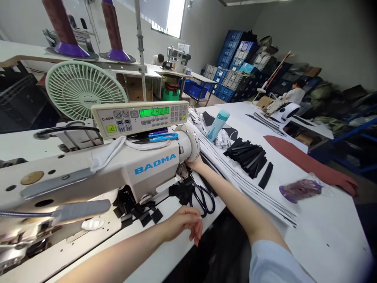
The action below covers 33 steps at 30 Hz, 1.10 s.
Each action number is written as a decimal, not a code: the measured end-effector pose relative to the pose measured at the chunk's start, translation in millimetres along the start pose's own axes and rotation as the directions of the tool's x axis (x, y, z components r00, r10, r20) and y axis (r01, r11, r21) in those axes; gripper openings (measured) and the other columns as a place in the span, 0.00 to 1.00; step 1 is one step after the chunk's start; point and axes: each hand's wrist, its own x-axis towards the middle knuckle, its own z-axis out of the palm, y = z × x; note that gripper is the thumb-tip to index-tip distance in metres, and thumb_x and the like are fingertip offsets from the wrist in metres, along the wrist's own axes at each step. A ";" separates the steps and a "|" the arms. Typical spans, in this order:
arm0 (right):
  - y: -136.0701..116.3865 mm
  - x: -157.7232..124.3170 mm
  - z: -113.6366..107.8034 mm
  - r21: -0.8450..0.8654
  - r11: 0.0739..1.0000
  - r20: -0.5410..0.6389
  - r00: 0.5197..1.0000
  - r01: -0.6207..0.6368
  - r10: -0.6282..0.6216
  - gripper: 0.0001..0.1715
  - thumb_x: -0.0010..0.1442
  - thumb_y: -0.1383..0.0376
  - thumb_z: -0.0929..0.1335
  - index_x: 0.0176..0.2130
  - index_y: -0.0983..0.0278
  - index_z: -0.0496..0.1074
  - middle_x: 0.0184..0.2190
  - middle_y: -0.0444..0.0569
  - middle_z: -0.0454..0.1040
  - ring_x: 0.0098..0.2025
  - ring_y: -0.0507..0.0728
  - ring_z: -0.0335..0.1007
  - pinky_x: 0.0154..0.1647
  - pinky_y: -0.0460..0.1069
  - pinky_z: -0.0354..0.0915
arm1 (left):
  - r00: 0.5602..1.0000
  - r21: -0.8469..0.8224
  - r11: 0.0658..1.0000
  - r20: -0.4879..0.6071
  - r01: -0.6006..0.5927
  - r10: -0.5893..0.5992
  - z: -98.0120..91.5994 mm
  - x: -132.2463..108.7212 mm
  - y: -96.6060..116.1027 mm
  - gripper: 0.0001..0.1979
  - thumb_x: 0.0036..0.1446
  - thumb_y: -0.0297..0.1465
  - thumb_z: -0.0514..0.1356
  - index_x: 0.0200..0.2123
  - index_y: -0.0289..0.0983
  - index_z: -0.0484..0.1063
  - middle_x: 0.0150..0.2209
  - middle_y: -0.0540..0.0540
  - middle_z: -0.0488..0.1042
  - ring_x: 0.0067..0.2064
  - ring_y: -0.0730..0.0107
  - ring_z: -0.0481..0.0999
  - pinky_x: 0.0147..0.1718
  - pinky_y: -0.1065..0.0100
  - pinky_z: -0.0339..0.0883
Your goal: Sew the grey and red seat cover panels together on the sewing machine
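Observation:
My left hand [186,223] hovers over the front edge of the white table, fingers loosely curled and apart, with nothing in them. Just beyond it lie scissors with dark handles [202,201]. My right arm reaches to the handwheel end of the white sewing machine [156,167]. My right hand [193,163] is mostly hidden behind the handwheel [193,144], so its fingers cannot be made out. Small black fabric pieces [182,188] lie under and beside the machine head. A control panel [144,117] with a lit green display stands on top.
Long white strips [235,177], black strips [249,157], a light blue bottle [218,125], a wrapped thread cone [303,190] and reddish-brown fabric [312,161] lie to the right. A green fan [85,89] stands behind the machine. Two people sit farther back.

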 end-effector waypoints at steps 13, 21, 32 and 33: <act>0.6 -115.5 -37.7 -0.144 0.989 -0.054 0.998 -0.035 0.027 0.23 0.68 0.65 0.62 0.61 0.64 0.60 0.40 0.55 0.81 0.43 0.63 0.78 0.41 0.50 0.65 | 0.973 -0.133 0.985 -0.219 -0.109 0.078 -6.7 -3.0 -4.2 0.22 0.62 0.38 0.63 0.57 0.40 0.66 0.58 0.36 0.72 0.36 0.65 0.82 0.29 0.71 0.69; -27.2 -191.0 -8.7 -0.059 0.979 0.079 0.979 0.193 -0.188 0.19 0.70 0.62 0.60 0.57 0.64 0.68 0.39 0.55 0.80 0.41 0.62 0.77 0.38 0.50 0.63 | 0.965 -0.138 0.989 -0.262 -0.049 0.012 -14.5 -0.7 -12.1 0.17 0.59 0.42 0.63 0.32 0.32 0.69 0.26 0.42 0.75 0.27 0.66 0.77 0.29 0.69 0.67; 8.5 -74.7 -10.0 0.107 0.988 -0.023 0.993 -0.115 0.119 0.19 0.72 0.59 0.58 0.55 0.60 0.69 0.49 0.51 0.79 0.49 0.61 0.76 0.42 0.49 0.64 | 0.918 0.150 0.970 -0.320 -0.193 0.232 -0.7 -1.3 -12.6 0.15 0.61 0.42 0.58 0.42 0.35 0.70 0.24 0.52 0.67 0.26 0.72 0.68 0.31 0.69 0.60; 6.4 -68.1 -6.1 0.095 0.988 -0.018 0.992 -0.119 0.121 0.19 0.72 0.59 0.58 0.54 0.60 0.71 0.48 0.52 0.80 0.48 0.61 0.77 0.42 0.49 0.64 | 0.921 0.162 0.968 -0.313 -0.191 0.234 -2.0 0.0 -13.1 0.16 0.61 0.42 0.58 0.42 0.35 0.70 0.24 0.51 0.67 0.26 0.72 0.68 0.31 0.68 0.60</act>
